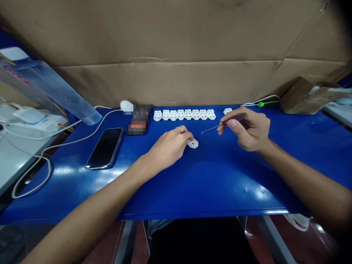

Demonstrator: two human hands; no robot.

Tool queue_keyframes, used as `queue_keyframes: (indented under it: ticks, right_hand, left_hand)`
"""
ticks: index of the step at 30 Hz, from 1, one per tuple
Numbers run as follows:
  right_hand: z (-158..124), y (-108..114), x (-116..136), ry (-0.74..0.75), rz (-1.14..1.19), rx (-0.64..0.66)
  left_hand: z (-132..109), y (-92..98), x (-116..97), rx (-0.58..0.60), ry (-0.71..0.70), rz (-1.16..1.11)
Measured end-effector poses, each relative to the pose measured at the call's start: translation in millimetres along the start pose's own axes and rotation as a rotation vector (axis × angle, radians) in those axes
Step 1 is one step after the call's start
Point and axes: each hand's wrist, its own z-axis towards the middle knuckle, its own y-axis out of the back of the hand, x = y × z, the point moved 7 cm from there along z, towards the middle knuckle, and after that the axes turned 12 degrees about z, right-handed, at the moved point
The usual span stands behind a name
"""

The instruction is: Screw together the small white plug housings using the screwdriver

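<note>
Near the middle of the blue table, my left hand [172, 145] grips a small white plastic part [193, 143] by its left side; a ring shows on one finger. My right hand [249, 128] is closed round the dark handle of a screwdriver [213, 128], whose thin metal shaft points left. The shaft's tip is in the air, a little right of the white part and apart from it. Behind my hands stands a row of several similar white plastic parts [184, 114]. One more white part [227, 110] lies just beyond my right hand.
On the left of the blue table [209, 183] lie a phone [105, 148], a white cable [79, 141] and a dark, blurred-out item [139, 121]. A clear plastic container [66, 91] leans at the far left. A cardboard box [299, 97] sits back right, before a cardboard wall [176, 80].
</note>
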Motion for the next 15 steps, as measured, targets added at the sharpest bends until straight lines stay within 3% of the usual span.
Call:
queue_keyframes:
  ticks: [7, 11, 15]
  right_hand:
    - [-0.1, 0.5, 0.6, -0.007, -0.008, 0.016]
    - [-0.2, 0.9, 0.1, -0.018, 0.001, 0.003]
    - [0.4, 1.2, 1.0, -0.012, 0.001, -0.007]
  left_hand:
    - [2.2, 5.1, -7.7, -0.013, -0.179, -0.008]
    - [2.1, 12.1, -5.8, -0.057, -0.086, -0.067]
    - [1.5, 11.1, -4.4, -0.048, 0.075, -0.433]
